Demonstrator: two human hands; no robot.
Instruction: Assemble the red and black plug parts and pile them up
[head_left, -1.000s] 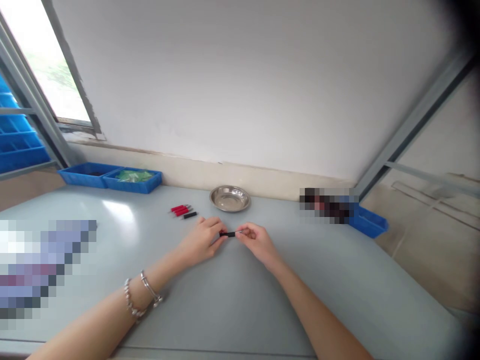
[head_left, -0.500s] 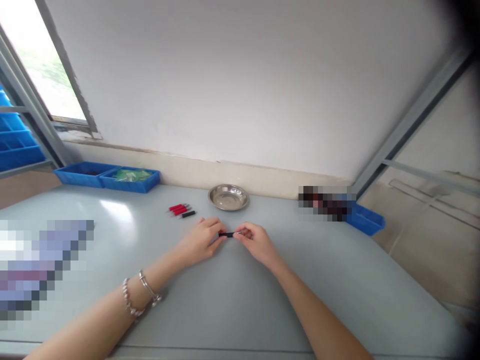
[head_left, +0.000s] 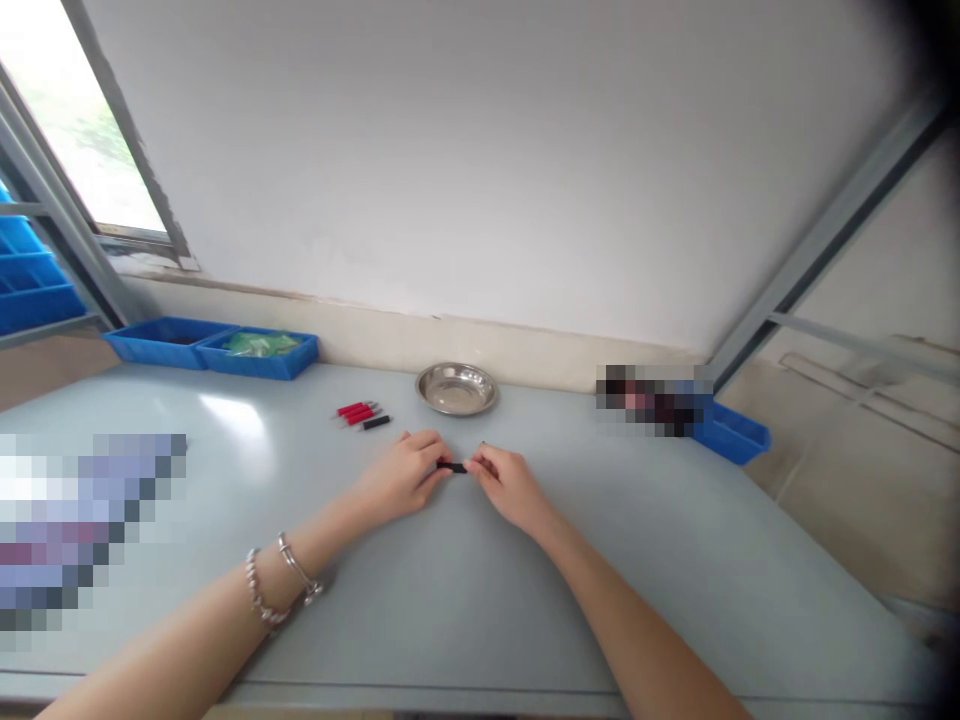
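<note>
A short black rod-like piece [head_left: 453, 467] is held level between my two hands, just above or on the tabletop. My left hand [head_left: 414, 470] pinches its left end between thumb and fingers. At the other end, my right hand [head_left: 508, 482] has its fingertips closed around the piece, hiding that tip. Beyond my left hand lie several slim red pieces [head_left: 358, 413] with thin metal ends, side by side. A similar black piece [head_left: 376, 423] rests next to them.
Behind my hands stands a round steel dish [head_left: 457, 389]. Two blue trays, one with a green bag [head_left: 262, 344], sit at the back left. A blue bin [head_left: 731, 432] is at the right edge. Blurred patches cover items at left and right of the table [head_left: 450, 600].
My right fingers have curled and shifted slightly at the end of the black piece. The left hand keeps its hold. The whole view has moved a little.
</note>
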